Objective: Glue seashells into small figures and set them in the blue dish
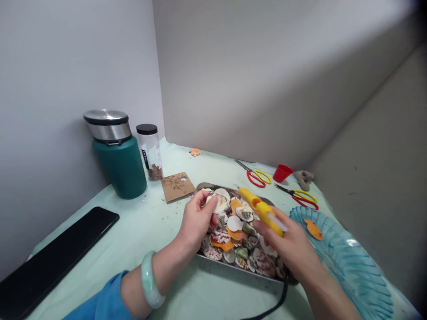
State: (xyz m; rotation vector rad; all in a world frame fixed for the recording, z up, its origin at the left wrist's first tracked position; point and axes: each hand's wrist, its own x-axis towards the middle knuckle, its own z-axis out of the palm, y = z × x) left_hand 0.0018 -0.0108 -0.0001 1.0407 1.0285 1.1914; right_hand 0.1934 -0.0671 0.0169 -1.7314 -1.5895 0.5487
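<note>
Pinched in my left hand (196, 218) is a pale scallop shell (220, 201), held over the metal tray's left side. My right hand (287, 240) grips a yellow hot glue gun (263, 211) with its nozzle pointing up and left, a short way from the shell. A clear glue stick shows at the gun's back. Below both hands lies the metal tray (233, 266), filled with many shells in white, orange, purple and green. A round white disc (235, 223) rests on top of the pile. My right fingers partly hide the tray's right side.
Two pairs of scissors (256, 177) (302, 198), a red cup (282, 173) and a blue ribbed plate (360, 266) are on the right. A green canister (122, 169), clear jar (151, 153), brown board (178, 186) and black slab (63, 258) stand or lie left. A black cord (282, 298) trails in front.
</note>
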